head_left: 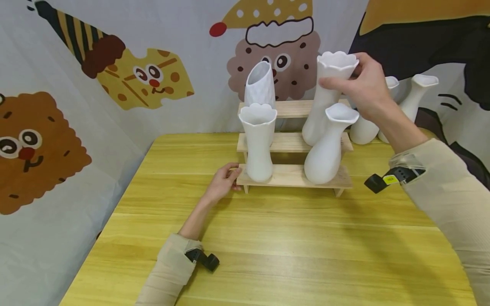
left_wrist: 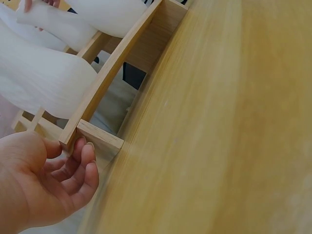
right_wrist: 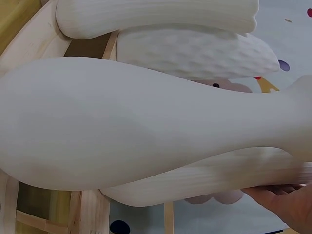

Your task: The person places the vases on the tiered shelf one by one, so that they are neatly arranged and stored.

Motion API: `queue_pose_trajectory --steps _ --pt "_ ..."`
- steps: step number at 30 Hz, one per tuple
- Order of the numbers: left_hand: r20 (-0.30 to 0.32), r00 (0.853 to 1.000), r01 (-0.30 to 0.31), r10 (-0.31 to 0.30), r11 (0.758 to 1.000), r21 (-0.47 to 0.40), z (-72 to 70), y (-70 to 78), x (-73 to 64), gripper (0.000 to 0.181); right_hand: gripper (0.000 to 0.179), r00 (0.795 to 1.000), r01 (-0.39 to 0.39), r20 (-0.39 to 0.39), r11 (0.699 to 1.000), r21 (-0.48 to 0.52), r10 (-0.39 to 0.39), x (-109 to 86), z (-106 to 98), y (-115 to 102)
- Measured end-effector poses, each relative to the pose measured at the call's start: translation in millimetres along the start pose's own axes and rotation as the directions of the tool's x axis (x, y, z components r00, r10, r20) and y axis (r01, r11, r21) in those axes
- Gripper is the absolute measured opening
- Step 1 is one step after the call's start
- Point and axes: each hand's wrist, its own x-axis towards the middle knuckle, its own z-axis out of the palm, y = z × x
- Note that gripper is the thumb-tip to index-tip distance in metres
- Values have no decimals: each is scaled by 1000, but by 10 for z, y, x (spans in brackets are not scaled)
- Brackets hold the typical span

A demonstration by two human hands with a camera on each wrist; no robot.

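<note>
My left hand (head_left: 222, 182) pinches the left end of the lowest step of a three-tier wooden stand (head_left: 288, 174); in the left wrist view the thumb lies on top of the board and fingertips curl beneath it. My right hand (head_left: 367, 89) grips a tall white vase (head_left: 319, 112) with a scalloped rim just below that rim, its base over the right of the middle step. In front, on the lowest step, a round-bellied white vase (head_left: 324, 163) leans right and partly hides the held one. Another scalloped vase (head_left: 259, 148) stands at the lowest step's left.
A white vase with a slanted mouth (head_left: 260, 87) stands behind the front left vase. Two more white vases, one flared (head_left: 411, 100), stand on the wooden table (head_left: 268, 242) behind my right forearm. A cartoon-printed cloth (head_left: 153, 25) hangs behind.
</note>
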Motion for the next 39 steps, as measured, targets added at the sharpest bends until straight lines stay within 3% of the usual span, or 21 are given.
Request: queue_pose_trajectory --steps 27,39 --pt "7 1000 -2 2 1000 -14 12 -6 0 50 77 993 42 104 997 59 -48 -48 -57 42" --pt "0 1000 -3 3 1000 -12 12 -10 2 47 75 995 73 68 994 80 -78 -164 -206 115"
